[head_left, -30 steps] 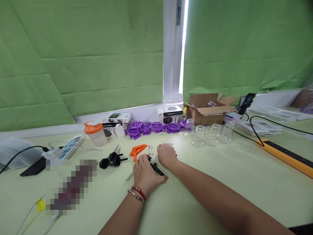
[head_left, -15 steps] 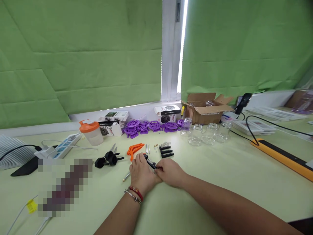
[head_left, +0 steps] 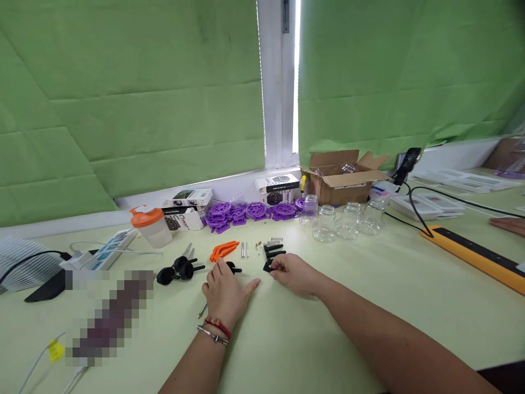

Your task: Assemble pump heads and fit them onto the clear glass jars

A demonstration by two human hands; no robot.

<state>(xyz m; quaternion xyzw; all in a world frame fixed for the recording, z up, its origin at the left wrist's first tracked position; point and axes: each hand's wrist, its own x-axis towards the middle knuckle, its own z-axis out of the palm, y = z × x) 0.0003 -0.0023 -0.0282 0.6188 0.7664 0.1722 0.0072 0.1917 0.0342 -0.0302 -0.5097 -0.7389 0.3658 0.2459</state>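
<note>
My left hand [head_left: 225, 290] is on the table with its thumb stretched out to the right. Its fingers curl over a black plastic part [head_left: 234, 267], mostly hidden, with a short stem pointing right. A metal screwdriver-like rod [head_left: 202, 310] pokes out under that hand. Further right, my right hand [head_left: 293, 272] pinches a small black handle-like piece [head_left: 268, 266] close to the tabletop. Two similar black pieces [head_left: 275, 253] lie just behind it, beside small springs [head_left: 273, 241]. Left of them are tiny brass bits [head_left: 258, 244], metal pins [head_left: 244, 249] and orange levers [head_left: 224, 250].
Black round parts [head_left: 186, 268] and scissors lie left of my hands. Behind stand purple plastic pieces [head_left: 256, 210], clear glass jars [head_left: 326, 224], a cardboard box [head_left: 344, 180] and an orange-lidded cup [head_left: 151, 225]. An orange power strip [head_left: 476, 260] and another person's hand [head_left: 508, 225] are at right.
My hands have parted: the left drew back left with the black part, while the right let go of that part and took hold of the nearest black handle-like piece. Another person's hand has appeared at right.
</note>
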